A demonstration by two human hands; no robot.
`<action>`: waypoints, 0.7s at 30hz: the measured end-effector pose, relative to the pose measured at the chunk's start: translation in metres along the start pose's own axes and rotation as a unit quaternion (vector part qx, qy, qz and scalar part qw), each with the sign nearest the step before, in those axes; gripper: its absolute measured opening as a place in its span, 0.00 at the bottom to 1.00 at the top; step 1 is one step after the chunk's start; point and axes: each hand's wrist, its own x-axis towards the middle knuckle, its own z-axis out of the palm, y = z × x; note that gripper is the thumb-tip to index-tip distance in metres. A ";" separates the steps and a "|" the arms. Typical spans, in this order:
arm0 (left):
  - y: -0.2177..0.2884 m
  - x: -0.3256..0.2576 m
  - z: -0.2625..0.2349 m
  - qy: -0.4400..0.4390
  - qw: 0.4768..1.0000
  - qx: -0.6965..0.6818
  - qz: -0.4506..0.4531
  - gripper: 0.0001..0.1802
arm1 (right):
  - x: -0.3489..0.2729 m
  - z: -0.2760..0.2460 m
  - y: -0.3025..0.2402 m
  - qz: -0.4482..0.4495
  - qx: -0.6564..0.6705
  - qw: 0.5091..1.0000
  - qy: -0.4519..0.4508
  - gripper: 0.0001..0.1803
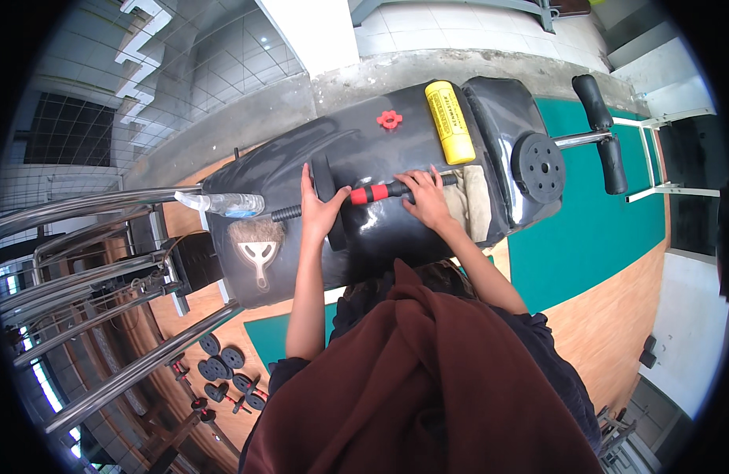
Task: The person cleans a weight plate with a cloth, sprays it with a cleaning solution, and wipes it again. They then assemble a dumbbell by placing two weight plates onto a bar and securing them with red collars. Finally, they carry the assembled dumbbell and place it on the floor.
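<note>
A dumbbell bar (370,194) with a red and black grip and threaded ends lies across a black padded bench (364,261). My left hand (323,209) is closed around a black weight plate (324,178), seen nearly edge-on, on the bar's left part. Its thumb reaches the red grip. My right hand (426,197) closes over the bar's right part, fingertips on the dark section. Past the bar sits a red star-shaped collar nut (390,119). Beside my right hand are a folded beige cloth (477,201) and a yellow cylindrical container (450,122).
On the bench's left end lie a clear plastic bottle (236,205) and a white-handled brush (258,251). Another weight plate (529,170) rests on the right pad. Metal rails (143,379) stand at left; several plates (221,365) are on the floor. A green mat (593,229) spreads at right.
</note>
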 end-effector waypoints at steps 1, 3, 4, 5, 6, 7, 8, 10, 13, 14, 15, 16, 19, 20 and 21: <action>0.000 0.000 0.001 0.001 1.000 -0.001 0.004 0.52 | -0.001 0.000 -0.002 0.004 0.006 1.000 -0.001 0.31; -0.001 -0.002 0.001 0.003 1.000 -0.005 0.003 0.51 | -0.001 0.000 -0.007 0.007 0.018 1.000 0.004 0.32; -0.002 -0.003 0.000 -0.004 1.000 -0.007 0.002 0.52 | -0.001 0.001 -0.009 0.010 0.019 1.000 -0.002 0.32; -0.003 -0.005 0.000 -0.014 1.000 -0.010 -0.007 0.52 | -0.002 0.001 -0.011 0.010 0.018 1.000 0.000 0.33; -0.004 -0.006 0.000 -0.024 0.999 -0.014 -0.016 0.52 | -0.002 0.001 -0.013 0.008 0.017 1.000 0.003 0.33; -0.005 -0.007 0.000 -0.019 1.000 -0.015 -0.003 0.52 | -0.002 0.001 -0.014 0.013 0.017 1.000 0.000 0.33; -0.006 -0.009 0.001 -0.015 1.000 -0.017 0.010 0.53 | -0.002 0.001 -0.015 0.017 0.016 1.000 -0.002 0.34; -0.006 -0.014 0.001 -0.009 1.000 -0.014 0.024 0.53 | -0.003 0.001 -0.018 0.023 0.011 1.000 0.001 0.35; -0.003 -0.022 0.001 -0.002 1.000 0.004 0.030 0.53 | -0.007 0.001 -0.021 0.032 0.005 0.999 0.012 0.37; -0.002 -0.024 0.001 0.002 0.999 0.014 0.033 0.53 | -0.008 0.000 -0.022 0.037 0.006 0.999 0.015 0.37; 0.000 -0.025 0.002 0.005 0.999 0.023 0.037 0.52 | -0.010 -0.001 -0.023 0.040 0.004 0.999 0.023 0.38; 0.003 -0.027 0.002 0.005 0.999 0.023 0.036 0.53 | -0.012 -0.002 -0.023 0.048 0.003 0.999 0.022 0.38; 0.007 -0.032 0.003 0.010 0.999 0.038 0.036 0.53 | -0.017 -0.004 -0.025 0.059 -0.003 0.998 0.023 0.38; 0.007 -0.035 0.003 0.017 0.997 0.054 0.044 0.52 | -0.019 -0.004 -0.025 0.058 -0.001 0.998 0.020 0.37; 0.007 -0.036 0.003 0.023 0.996 0.067 0.050 0.52 | -0.019 -0.004 -0.025 0.052 -0.003 0.998 0.025 0.37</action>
